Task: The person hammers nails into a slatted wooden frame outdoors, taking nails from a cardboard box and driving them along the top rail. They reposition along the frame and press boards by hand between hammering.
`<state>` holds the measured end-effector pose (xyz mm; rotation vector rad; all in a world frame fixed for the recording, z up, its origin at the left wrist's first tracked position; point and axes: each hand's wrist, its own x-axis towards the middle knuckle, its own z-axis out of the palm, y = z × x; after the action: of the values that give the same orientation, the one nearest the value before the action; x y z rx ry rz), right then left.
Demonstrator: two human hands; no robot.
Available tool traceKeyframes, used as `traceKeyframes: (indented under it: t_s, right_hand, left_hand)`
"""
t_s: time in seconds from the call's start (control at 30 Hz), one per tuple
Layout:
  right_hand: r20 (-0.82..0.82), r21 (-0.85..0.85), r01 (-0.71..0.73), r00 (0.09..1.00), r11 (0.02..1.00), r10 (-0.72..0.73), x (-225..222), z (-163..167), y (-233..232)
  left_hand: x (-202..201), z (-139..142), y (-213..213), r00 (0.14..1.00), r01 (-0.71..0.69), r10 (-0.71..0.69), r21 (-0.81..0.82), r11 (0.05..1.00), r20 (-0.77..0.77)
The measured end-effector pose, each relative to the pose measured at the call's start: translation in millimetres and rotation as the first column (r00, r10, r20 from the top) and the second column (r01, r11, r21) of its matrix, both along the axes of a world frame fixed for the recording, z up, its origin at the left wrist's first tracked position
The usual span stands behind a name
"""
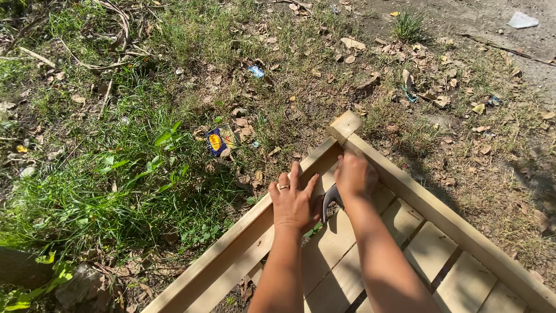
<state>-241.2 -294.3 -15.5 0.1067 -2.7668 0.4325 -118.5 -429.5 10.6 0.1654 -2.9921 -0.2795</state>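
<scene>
On the far left, thick green grass (98, 191) covers the ground, with dry twigs (110, 35) lying across it near the top edge. Further right, a small blue and yellow wrapper (215, 141) lies among brown dead leaves (240, 124), just beyond the outer rail of a pale wooden slatted frame (231, 255) that rests on the ground and runs diagonally from the lower left up to a corner post (345, 124). The person's left hand (293, 200) lies flat on the frame's left rail, palm down, fingers spread and extended, gripping nothing; a ring (284, 186) sits on one finger. Just beside it, between the two hands, the grey metal head of a claw hammer (330, 198) shows, its curved claw pointing down toward the slats; the handle is hidden. The right hand (353, 174) is curled closed near the corner of the frame, directly above the hammer head, and appears to grip the tool, though the fingers themselves are turned away and the exact hold cannot be confirmed. Both bare forearms reach up from the bottom edge over the flat slats (428, 249), which lie side by side with dark gaps between them. The right rail (452, 226) of the frame runs from the corner post down toward the lower right. Beyond it, sparse dry grass and scattered leaves (428, 87) give way to bare dirt (480, 23), where a pale scrap of litter (522, 20) lies at the upper right.
</scene>
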Motion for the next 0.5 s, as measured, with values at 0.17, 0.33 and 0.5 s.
traceKeyframes:
  t_s: [0.17, 0.33, 0.5]
  right_hand:
    - [-0.036, -0.077, -0.016, 0.999, 0.997, 0.013, -10, -32, 2]
    - [-0.176, -0.049, -0.062, 0.983, 0.997, 0.053, -14, -36, 1]
    - [-0.118, 0.04, -0.032, 0.992, 0.999, 0.036, -15, -38, 0]
  left_hand:
    - [2, -7, -1, 0.998, 0.007, -0.006, -0.013, 1.0, 0.061]
    - [4, -5, -1, 0.999, 0.005, -0.006, -0.017, 1.0, -0.051]
    - [2, -5, -1, 0.999, 0.008, -0.008, -0.008, 1.0, 0.038]
